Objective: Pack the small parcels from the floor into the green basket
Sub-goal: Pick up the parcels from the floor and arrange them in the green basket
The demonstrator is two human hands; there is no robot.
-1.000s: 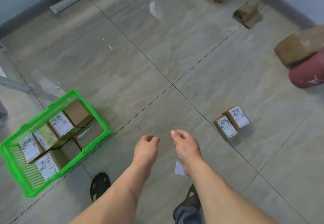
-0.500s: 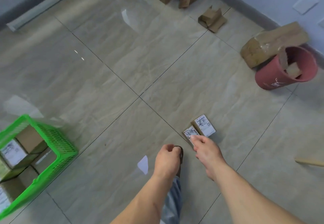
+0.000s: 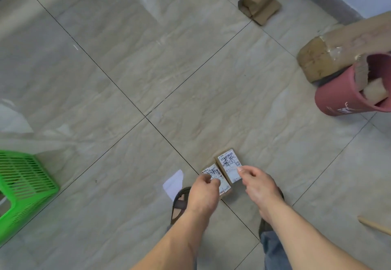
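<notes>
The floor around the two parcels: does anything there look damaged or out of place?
The two parcels look intact. Odd things lie farther off: a torn, opened cardboard box near the wall, and a pink bucket lying tipped against a large taped carton, with scraps inside it.

Bare forearms, blue jeans point(image 3: 273, 246), dark sandals point(image 3: 179, 203)

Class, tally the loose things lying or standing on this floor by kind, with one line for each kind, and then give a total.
Small labelled parcels: 2 (one under the left hand, one at the right hand)
Green baskets: 1
Pink buckets: 1
Large taped cardboard boxes: 1
Crumpled cardboard pieces: 1
Total: 6
</notes>
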